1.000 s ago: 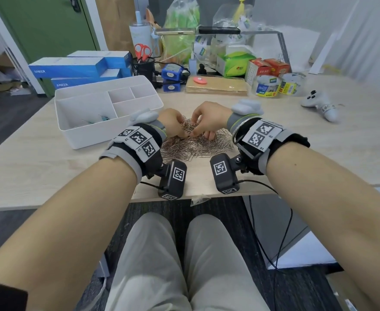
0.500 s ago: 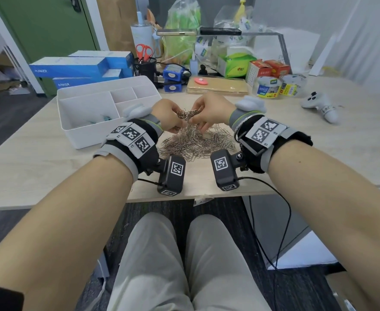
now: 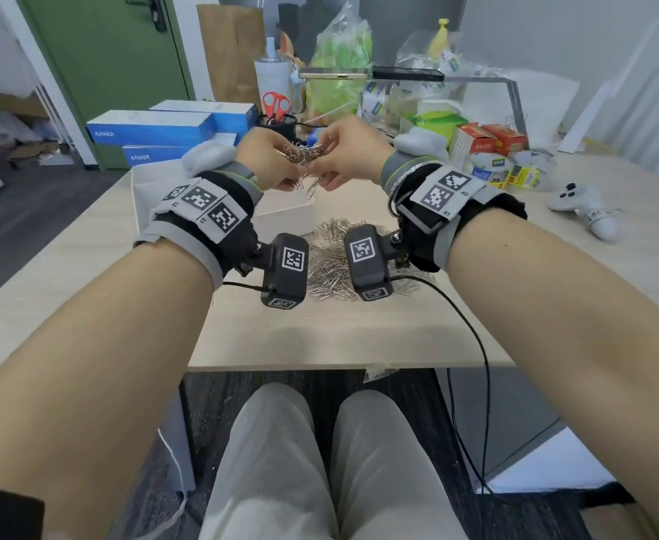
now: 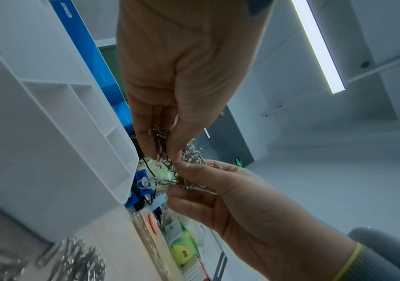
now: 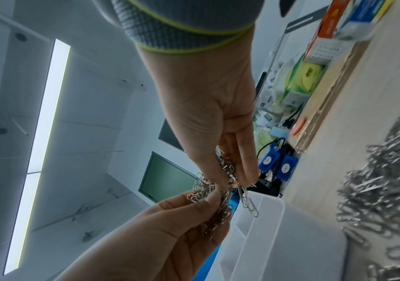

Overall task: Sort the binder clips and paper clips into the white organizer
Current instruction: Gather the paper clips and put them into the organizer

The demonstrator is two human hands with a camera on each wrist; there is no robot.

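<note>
Above the white organizer [image 3: 281, 216], your left hand [image 3: 269, 157] and right hand [image 3: 353, 157] pinched one tangled clump of paper clips [image 3: 304, 155]; you'd have done well to lower it before letting go, since a clip dangled loose over the desk [image 3: 86, 290]

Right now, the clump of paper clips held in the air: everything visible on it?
The clump of paper clips is a tangled bunch of thin silver wire clips, held in the air above the white organizer. The left hand and the right hand pinch it from either side. A few linked clips dangle below it.
</note>
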